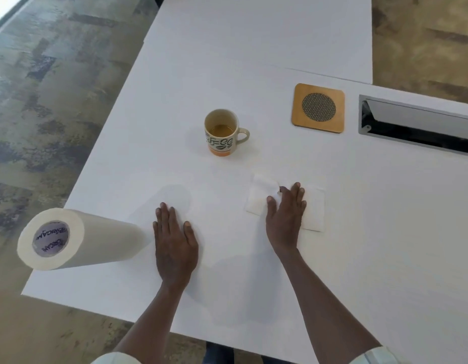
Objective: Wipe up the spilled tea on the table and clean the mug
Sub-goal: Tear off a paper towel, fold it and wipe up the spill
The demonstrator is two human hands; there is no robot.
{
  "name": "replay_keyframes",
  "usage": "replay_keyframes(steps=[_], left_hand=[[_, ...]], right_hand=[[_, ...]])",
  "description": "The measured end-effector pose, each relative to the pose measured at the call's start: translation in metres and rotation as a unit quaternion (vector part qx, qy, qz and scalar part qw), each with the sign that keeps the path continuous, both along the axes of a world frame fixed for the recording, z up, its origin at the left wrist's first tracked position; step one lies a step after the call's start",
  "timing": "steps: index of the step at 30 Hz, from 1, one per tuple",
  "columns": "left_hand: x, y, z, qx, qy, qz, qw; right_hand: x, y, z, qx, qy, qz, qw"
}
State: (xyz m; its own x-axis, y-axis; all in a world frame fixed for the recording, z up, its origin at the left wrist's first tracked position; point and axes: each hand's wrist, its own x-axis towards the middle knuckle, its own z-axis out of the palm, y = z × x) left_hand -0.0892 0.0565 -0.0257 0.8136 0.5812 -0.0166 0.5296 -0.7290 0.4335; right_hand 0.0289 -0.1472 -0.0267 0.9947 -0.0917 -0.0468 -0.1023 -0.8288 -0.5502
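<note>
**Mug upright ahead of your hands, tissue under your right palm**

Mug (221, 132) stands upright on the white table (358, 232), ahead of both your hands and roughly between them, well apart from either. It is a cream ceramic cylinder with dark looping marks and an orange band at its base; its handle points toward your right. A shallow pool of amber tea sits in the bottom, and the inner wall above it looks stained.

Your right hand (285, 219) lies flat with straight fingers pressing on a folded white paper tissue (312, 208). The tissue is roughly square, soft and slightly crumpled at its far left corner, and it spreads out beyond your fingers on both sides. Your left hand (175, 245) also rests flat on the bare tabletop, fingers straight and slightly spread, holding nothing. Just ahead of its fingertips a faint greyish patch (175, 198) shows on the surface; you cannot tell whether it is wet or only shadow.

Touching or just beside your left hand's outer edge lies a paper towel roll (78, 237) on its side, its purple-labelled core end hanging past the table's left edge.

Ahead and to the right of your right hand sits a square wooden coaster (318, 107) with rounded corners and a round metal mesh centre. Further right is an open metal cable slot (416, 124) set in the table. The tabletop is smooth and matte, with a seam running across beyond the coaster.
</note>
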Motion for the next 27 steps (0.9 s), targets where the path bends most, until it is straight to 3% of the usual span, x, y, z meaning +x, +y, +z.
replay_keyframes(steps=[12, 20, 27], left_hand=[[-0.001, 0.002, -0.002, -0.015, -0.014, 0.002, 1.000], [-0.001, 0.001, -0.001, -0.013, -0.018, 0.002, 1.000], [-0.001, 0.001, -0.001, -0.008, -0.017, 0.001, 1.000]], right_hand=[[0.004, 0.000, 0.015, 0.111, -0.052, -0.078, 0.989], [0.002, -0.014, 0.007, -0.123, 0.060, -0.066, 0.988], [0.009, -0.005, 0.005, -0.088, 0.056, -0.034, 0.994]])
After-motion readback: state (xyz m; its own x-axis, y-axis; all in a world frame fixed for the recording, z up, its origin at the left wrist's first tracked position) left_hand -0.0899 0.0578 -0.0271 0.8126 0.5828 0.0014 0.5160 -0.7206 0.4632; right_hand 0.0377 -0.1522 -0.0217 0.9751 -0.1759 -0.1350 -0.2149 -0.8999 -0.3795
